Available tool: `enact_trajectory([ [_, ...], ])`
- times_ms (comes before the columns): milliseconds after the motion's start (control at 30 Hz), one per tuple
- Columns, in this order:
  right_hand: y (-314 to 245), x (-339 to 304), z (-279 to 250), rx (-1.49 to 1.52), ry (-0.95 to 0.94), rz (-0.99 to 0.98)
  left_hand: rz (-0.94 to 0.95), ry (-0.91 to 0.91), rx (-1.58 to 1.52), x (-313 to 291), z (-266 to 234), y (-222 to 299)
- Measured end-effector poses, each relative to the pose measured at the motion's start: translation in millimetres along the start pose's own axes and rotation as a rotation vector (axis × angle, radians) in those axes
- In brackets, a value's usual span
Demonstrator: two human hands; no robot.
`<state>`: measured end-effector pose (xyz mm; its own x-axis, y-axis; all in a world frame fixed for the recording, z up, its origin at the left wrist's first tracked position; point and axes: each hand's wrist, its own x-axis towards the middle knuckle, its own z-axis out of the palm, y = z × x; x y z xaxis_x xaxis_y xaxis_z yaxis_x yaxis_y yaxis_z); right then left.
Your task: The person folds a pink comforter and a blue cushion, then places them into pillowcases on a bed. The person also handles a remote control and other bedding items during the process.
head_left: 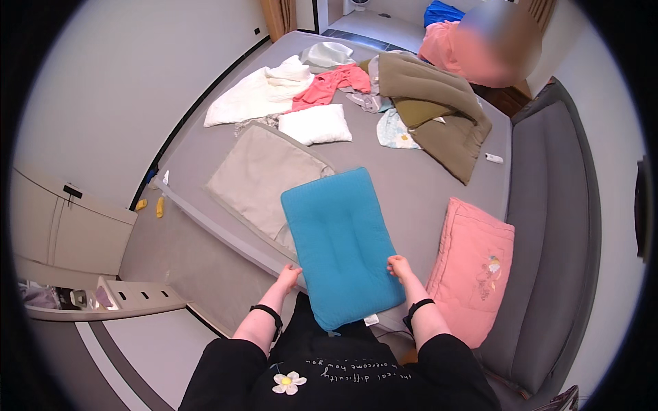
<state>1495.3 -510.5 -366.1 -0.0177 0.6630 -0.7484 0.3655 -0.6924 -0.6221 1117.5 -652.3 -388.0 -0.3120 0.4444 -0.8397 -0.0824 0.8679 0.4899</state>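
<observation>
The left grip [290, 275] and right grip [397, 266] are closed, pinching opposite edges of the blue pillow [343, 240], which looks light, soft, bendable, best held there.

Bed [404, 181]: grey.
Beige cloth [264, 171]: beyond left hand [289, 276].
White pillow [315, 125]: farther beyond left hand.
Pink quilt [473, 274]: right of right hand [398, 266].
Brown quilt [428, 82]: far beyond right hand.

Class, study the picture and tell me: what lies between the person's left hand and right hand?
The blue pillow lies between the left hand and the right hand; the head view shows this.
</observation>
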Motion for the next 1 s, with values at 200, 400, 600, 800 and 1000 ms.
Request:
enact_trajectory([
  [200, 12.8, 48.5, -4.0, -0.207, 0.115, 0.014, -0.051, -0.010, -0.002, 21.1, -6.5, 24.5],
  [400, -3.9, 89.7, 6.3, -0.284, 0.140, -0.028, -0.025, 0.025, 0.007, 70.2, -13.1, 27.7],
  [600, -47.4, 122.6, 25.8, -0.308, 0.206, -0.028, -0.102, -0.079, 0.036, 117.4, -20.4, 18.0],
  [800, -55.3, 168.1, 24.6, -0.353, 0.178, -0.036, -0.176, -0.222, 0.014, 128.6, -11.4, 24.3],
  [1000, -71.6, 163.7, 58.8, -0.253, 0.071, 0.065, -0.120, -0.369, -0.441, 112.1, 24.5, 52.5],
])
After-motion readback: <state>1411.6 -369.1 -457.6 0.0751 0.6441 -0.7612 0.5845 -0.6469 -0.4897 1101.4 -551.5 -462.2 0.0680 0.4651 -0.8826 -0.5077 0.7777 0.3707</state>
